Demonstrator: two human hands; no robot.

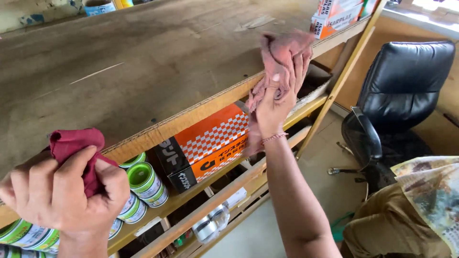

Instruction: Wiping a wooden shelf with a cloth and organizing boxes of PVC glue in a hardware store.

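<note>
**Two rags at the shelf edge — handling notes**

Left hand point(67, 196): fist closed around a dark red rag point(71, 143), bunched into a wad; a fold sticks up above the knuckles. The wad sits at the near edge of the wooden shelf top point(143, 71), over a row of green-lidded cans point(143, 181) on the shelf below.

Right hand point(277, 102): fingers curled tight on a pink rag point(282, 52), held against the front edge of the same top, further along. Part of the cloth stands above the fingers, part trails below the wrist. An orange checked box point(210, 143) lies just beside and below this hand.

Handling, judged from the look: both rags are soft, limp and light — they take the shape of the fist and carry no stiffness of their own. Not fragile, not slippery; the weave should grip dry skin and rough wood well. Best hold is a full-palm bunch at the middle, as here; a pinch at a corner would leave the rest dangling. The pink rag's loose tail could snag on the shelf lip or the box corner.

Elsewhere: black office chair point(401, 95) to the right; cartons point(334, 16) at the far end of the top.
</note>
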